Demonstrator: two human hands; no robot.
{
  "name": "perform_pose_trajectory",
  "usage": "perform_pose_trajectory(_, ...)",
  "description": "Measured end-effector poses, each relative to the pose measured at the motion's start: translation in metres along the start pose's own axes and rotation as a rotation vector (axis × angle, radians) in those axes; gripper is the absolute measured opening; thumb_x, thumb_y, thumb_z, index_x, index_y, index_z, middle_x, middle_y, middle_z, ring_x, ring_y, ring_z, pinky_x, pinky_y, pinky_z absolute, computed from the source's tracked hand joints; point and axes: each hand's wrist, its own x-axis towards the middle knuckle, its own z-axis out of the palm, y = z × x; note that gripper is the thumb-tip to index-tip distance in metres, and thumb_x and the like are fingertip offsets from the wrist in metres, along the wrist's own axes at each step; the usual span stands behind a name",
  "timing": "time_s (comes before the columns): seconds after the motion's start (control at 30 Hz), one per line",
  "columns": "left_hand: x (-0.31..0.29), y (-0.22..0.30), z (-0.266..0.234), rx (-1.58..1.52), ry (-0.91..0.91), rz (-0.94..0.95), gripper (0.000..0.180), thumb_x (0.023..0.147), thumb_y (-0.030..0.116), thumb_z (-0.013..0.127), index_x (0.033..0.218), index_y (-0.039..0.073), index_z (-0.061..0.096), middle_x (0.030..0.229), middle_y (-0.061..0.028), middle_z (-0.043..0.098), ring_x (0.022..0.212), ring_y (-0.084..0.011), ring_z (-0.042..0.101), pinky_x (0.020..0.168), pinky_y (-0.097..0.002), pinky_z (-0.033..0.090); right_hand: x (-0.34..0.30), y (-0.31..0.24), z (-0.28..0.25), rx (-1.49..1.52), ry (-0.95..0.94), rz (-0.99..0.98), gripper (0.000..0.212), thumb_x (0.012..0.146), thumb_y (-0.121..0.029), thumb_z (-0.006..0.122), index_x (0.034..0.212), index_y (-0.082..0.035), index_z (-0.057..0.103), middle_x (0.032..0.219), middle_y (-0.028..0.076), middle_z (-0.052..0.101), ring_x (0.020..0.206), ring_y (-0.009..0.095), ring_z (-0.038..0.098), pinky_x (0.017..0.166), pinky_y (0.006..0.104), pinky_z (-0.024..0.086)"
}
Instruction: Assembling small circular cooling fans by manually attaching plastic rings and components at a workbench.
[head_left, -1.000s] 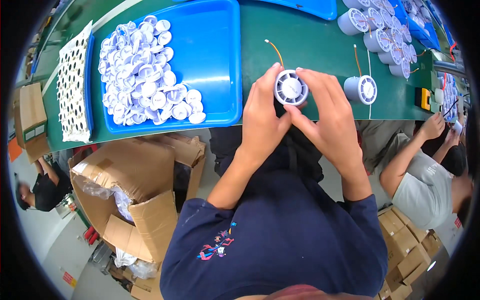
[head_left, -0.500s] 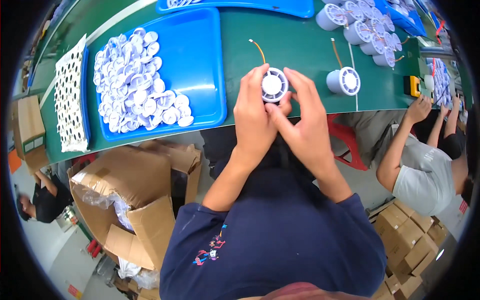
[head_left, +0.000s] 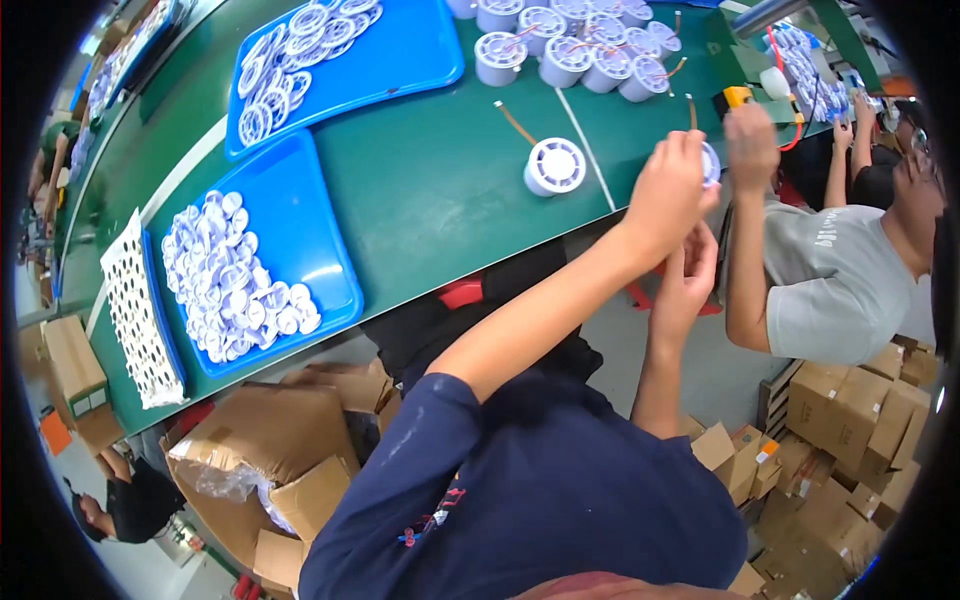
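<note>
My left hand reaches across to the right, over the table's front edge. Its fingers are closed at a white cylindrical housing, partly hidden behind them; an orange-brown wire rises beyond it. Just below, my right hand has curled fingers close under the left wrist; whatever they may hold is hidden. A second white housing, with a spoked round top and a wire, stands on the green table to the left of the white line.
Blue trays hold white round caps and white rings. Several wired housings stand at the back. A dotted white sheet lies far left. A co-worker's blurred hand is close on my right. Cardboard boxes stand below.
My view has turned right. Both hands have shifted right with the housing they held in front of me, past the standing one. The co-worker's hand has come nearer.
</note>
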Motion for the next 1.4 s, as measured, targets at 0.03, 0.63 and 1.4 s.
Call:
perform_pose_trajectory(0.03, 0.001, -0.012, 0.014, 0.048, 0.023, -0.013, 0.065, 0.084, 0.012, 0.083, 0.139, -0.006, 0.053, 0.127, -0.0276, 0.061, 0.118, -0.0466, 0.063, 0.102, -0.0503, 0.054, 0.003, 0.005, -0.007, -0.022, 0.027, 0.040, 0.041, 0.110, -0.005, 0.061, 0.149, 0.005, 0.051, 0.137, 0.013, 0.065, 0.117, 0.016, 0.066, 0.104, 0.0315, 0.054)
perform_pose_trajectory(0.63, -0.126, 0.055, -0.129, 0.069, 0.019, 0.032, 0.060, 0.082, 0.015, 0.092, 0.133, -0.001, 0.065, 0.130, -0.0202, 0.069, 0.125, -0.0391, 0.068, 0.106, -0.0486, 0.055, -0.041, -0.017, 0.010, -0.170, -0.198, -0.325, 0.016, 0.096, 0.001, 0.072, 0.112, 0.001, 0.073, 0.106, 0.016, 0.069, 0.094, 0.028, 0.067, 0.081, 0.0380, 0.056)
perform_pose_trajectory(1.4, 0.012, -0.044, -0.010, -0.013, 0.053, 0.027, 0.042, 0.089, 0.009, 0.075, 0.128, 0.000, 0.066, 0.132, -0.0246, 0.066, 0.119, -0.0467, 0.059, 0.096, -0.0553, 0.050, 0.156, -0.082, 0.104, -0.725, -0.518, -0.861, 0.033, 0.087, -0.016, 0.083, 0.116, -0.003, 0.073, 0.122, 0.017, 0.068, 0.112, 0.037, 0.061, 0.099, 0.0462, 0.052)
